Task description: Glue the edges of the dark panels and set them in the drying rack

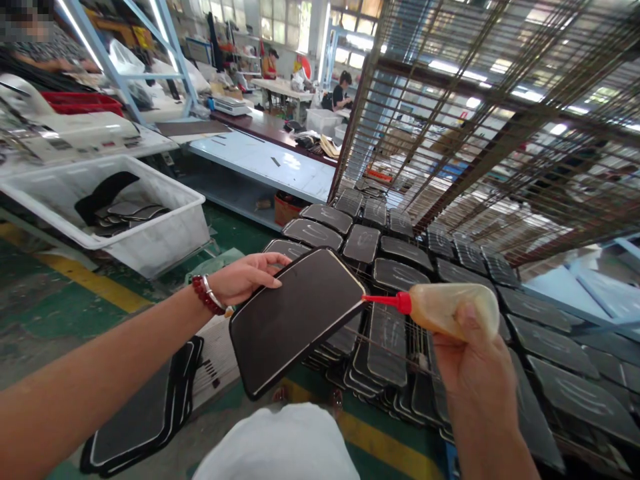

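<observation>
My left hand [255,277] grips a black rounded rectangular panel [295,320] by its far left edge, thumb on top and fingers partly hidden underneath. The panel is tilted, and a pale line of glue runs along part of its border. Wrapped around a translucent squeeze bottle [450,310] with yellowish contents is my right hand [475,353]. The bottle lies nearly level, and the tip of its red nozzle [387,301] meets the panel's right corner. Behind and below, many similar black panels [361,244] with pale streaks lie in rows on a wire rack.
Hinged wire shelves [480,100] slant up over the panels at right. A white bin [175,233] with black pieces stands at left, beside a sewing machine [70,130]. Stacked panels [140,413] lie at lower left. A light-blue table [265,163] is ahead; people work farther back.
</observation>
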{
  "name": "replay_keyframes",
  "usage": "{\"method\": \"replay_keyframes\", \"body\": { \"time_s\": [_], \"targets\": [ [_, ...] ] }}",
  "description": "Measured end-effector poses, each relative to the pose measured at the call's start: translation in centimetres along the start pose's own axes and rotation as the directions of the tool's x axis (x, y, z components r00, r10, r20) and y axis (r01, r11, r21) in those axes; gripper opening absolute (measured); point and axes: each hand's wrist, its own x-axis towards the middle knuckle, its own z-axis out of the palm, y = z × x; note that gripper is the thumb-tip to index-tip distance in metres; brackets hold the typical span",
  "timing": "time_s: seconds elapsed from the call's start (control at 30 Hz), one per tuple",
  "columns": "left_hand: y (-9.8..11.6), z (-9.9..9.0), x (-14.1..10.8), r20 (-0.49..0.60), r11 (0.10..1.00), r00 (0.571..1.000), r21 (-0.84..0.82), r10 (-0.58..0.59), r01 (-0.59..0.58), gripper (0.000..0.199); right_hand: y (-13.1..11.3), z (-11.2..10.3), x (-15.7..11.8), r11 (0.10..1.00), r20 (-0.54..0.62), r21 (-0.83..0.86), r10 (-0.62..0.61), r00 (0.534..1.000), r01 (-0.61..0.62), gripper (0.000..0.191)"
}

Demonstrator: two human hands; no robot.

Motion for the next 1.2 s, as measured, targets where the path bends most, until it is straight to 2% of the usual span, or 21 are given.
{"method": "replay_keyframes", "body": {
  "time_s": [0.53, 0.8, 1.2],
  "targets": [
    [-0.8, 0.1, 0.3, -0.082, 0.997, 0.997, -0.077, -0.009, 0.003, 0.045, 1.5, 0.5, -3.2, 0.998, 0.027, -0.053, 0.017, 0.999, -0.016, 0.035],
    [-0.9, 0.1, 0.7, -0.206, 0.992, 0.979, -0.121, -0.008, -0.017, 0.04, 1.8, 1.0, -4.7, 0.996, 0.133, -0.083, 0.024, 0.991, -0.013, 0.038],
    [-0.2, 0.4, 1.2, -0.336, 0.986, 0.942, -0.163, -0.03, -0.027, 0.032, 1.7, 1.1, -6.3, 0.99, 0.257, -0.127, 0.1, 0.961, -0.069, 0.055]
  ]
}}
